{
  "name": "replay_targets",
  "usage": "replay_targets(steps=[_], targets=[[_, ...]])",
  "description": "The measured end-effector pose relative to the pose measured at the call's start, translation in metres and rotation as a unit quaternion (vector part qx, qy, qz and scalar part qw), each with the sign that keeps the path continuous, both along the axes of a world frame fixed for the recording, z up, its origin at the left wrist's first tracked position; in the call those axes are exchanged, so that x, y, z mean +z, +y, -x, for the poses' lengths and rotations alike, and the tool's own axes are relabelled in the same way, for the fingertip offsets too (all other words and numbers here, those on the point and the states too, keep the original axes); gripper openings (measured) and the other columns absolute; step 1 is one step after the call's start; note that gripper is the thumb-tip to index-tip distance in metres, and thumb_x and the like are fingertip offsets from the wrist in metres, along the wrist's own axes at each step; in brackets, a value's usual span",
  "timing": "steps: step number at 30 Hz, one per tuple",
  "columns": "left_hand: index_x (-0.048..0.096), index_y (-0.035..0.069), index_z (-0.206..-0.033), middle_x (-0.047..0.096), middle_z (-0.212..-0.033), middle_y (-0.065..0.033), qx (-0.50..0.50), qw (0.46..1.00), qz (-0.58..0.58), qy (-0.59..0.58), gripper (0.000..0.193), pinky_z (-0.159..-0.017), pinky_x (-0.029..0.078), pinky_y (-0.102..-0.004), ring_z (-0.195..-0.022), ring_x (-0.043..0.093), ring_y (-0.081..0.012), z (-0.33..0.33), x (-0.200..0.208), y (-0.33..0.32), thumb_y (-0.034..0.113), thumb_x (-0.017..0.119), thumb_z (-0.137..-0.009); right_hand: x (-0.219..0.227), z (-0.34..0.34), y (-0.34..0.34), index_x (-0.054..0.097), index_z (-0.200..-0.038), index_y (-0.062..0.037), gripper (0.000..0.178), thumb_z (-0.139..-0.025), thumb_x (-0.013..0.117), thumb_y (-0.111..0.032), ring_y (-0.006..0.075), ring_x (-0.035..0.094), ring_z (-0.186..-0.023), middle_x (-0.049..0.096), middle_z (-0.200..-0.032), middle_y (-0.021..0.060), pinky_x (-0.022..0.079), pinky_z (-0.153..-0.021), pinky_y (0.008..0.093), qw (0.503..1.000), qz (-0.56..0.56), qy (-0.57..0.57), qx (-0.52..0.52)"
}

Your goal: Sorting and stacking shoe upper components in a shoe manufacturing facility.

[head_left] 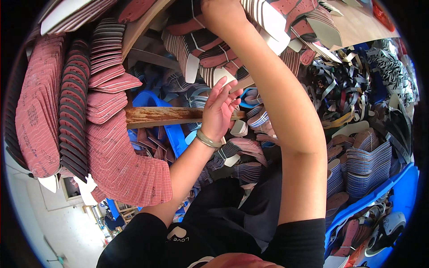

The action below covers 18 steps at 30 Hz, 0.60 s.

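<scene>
My left hand (pixel 217 110), with a bangle (pixel 208 139) on its wrist, is raised with the palm turned up and fingers apart, holding nothing. It hangs in front of a worn wooden bar (pixel 165 115), just below the piled insole bundles. My right hand (pixel 223 17) reaches far up to the bundles of red and dark insoles (pixel 210 53) at the top. Its fingers are hidden behind the hand, so I cannot see whether they grip a bundle. White-soled insoles (pixel 268 22) lie right beside it.
Tall curved stacks of red insoles (pixel 127 156) and dark insoles (pixel 73 111) stand at the left, close to my left forearm. Loose straps (pixel 344 85) pile up at the right. A blue bin (pixel 402 192) holds striped insole stacks (pixel 368 165). More bundles (pixel 248 149) lie below.
</scene>
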<state>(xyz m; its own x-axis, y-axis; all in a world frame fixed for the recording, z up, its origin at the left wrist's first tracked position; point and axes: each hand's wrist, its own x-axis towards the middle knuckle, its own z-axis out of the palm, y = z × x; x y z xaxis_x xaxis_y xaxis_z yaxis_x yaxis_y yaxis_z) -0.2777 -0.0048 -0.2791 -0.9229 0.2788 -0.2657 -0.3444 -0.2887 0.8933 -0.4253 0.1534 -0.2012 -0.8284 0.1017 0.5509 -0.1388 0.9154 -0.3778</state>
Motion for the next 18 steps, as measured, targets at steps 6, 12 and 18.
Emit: replay_targets(steps=[6,12,18], targets=[[0.033,0.006,-0.134,0.046,-0.126,-0.0108,0.006,1.000,-0.023,0.017,0.047,-0.090,0.039,-0.0317,-0.109,0.049,-0.0216,0.008,0.007,-0.003,0.023,0.050,-0.093,0.008,-0.002,0.000,0.059,-0.105,0.0017,0.039,-0.077,0.058,-0.026,0.0341,0.047,-0.105,0.052,-0.108,0.0235,0.041,-0.088,0.0399,0.997,0.030,0.057,0.050],[0.034,0.009,-0.135,0.044,-0.129,-0.0108,0.038,0.999,-0.029,0.020,0.048,-0.094,0.036,-0.0361,-0.114,0.047,-0.0227,0.027,0.014,0.002,0.028,0.049,-0.093,0.024,0.067,0.011,0.047,-0.130,-0.0092,0.056,-0.084,0.051,-0.041,0.0352,0.030,-0.130,0.034,-0.141,0.0165,0.025,-0.105,0.0479,0.977,0.125,-0.062,0.164],[0.024,0.005,-0.138,0.036,-0.136,-0.0151,0.056,0.993,-0.100,0.034,0.062,-0.100,0.032,-0.0377,-0.123,0.039,-0.0249,0.064,0.010,0.009,0.039,0.049,-0.092,0.013,0.101,-0.002,0.048,-0.130,-0.0107,0.054,-0.085,0.051,-0.041,0.0336,0.032,-0.130,0.036,-0.140,0.0156,0.027,-0.104,0.0471,0.987,0.044,-0.050,0.146]])
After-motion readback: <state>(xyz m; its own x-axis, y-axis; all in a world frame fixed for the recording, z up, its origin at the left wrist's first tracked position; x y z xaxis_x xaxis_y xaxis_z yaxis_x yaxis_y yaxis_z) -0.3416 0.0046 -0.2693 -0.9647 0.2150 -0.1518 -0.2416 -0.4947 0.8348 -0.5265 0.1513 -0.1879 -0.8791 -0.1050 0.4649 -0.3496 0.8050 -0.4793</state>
